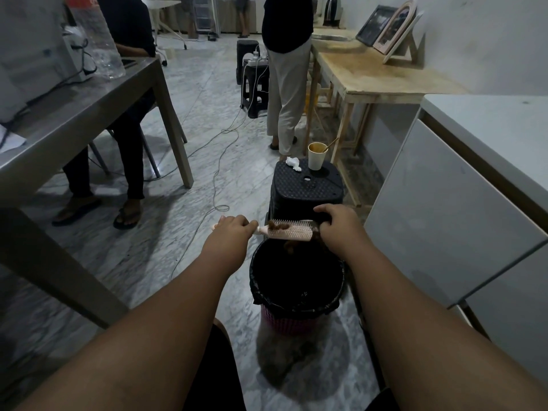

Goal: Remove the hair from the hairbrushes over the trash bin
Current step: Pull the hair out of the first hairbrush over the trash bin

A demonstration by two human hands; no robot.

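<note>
Hair (280, 224) is seen as a brown clump caught in the bristles near the handle end of a pink hairbrush (292, 231), which is held level above the far rim of the trash bin (296, 280). The handle is mostly hidden inside the left hand (232, 229), whose grip is clenched around it; only the handle's tip is seen past the knuckles. The far end of the brush is covered by the right hand (338, 222), whose fingers are curled over the bristles; more brown hair is seen beneath this hand, though whether it is pinched by the grip cannot be told. A small tuft is seen just below the brush, inside the bin's mouth. The bin is lined with a black bag, and its inside is too dark to make out; a pink woven wall shows below the liner.

No writing can be read; a red mark on the clear plastic bottle (100, 40) on the left surface is cut off by the frame edge.

Just beyond the bin a black stool (308, 185) is placed, with a paper cup (316, 155) and a crumpled tissue (293, 163) on it. A white cabinet (462, 203) stands to the right, a wooden table (376, 75) with leaning picture frames farther right. A seated person is partly hidden behind the left surface, and a standing person is cut off at the top.
</note>
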